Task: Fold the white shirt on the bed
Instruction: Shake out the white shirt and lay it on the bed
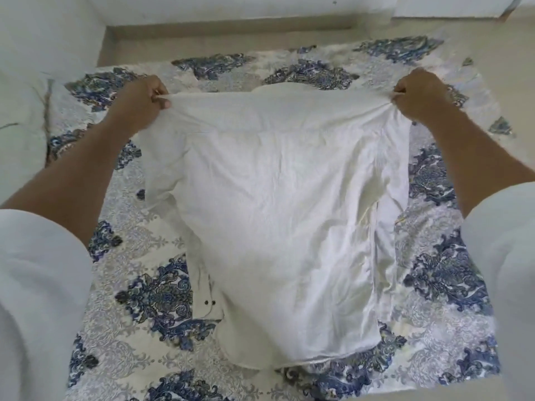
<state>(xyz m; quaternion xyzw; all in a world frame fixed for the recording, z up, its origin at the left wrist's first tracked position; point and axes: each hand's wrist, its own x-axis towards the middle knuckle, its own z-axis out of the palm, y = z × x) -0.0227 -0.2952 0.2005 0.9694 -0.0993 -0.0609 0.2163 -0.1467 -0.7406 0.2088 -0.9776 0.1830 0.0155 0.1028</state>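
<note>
On the bed (162,296), covered by a blue-and-white patterned bedspread, the white shirt (278,215) is spread out, its hem at the near side. Its far left corner is pinched by the left hand (143,96); its far right corner is pinched by the right hand (419,94). A buttoned cuff (207,306) is exposed at the shirt's near left.

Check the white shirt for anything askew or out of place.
The white shirt is creased, and a cuff with two dark buttons pokes out from under its lower left edge. Nothing else stands out.
</note>
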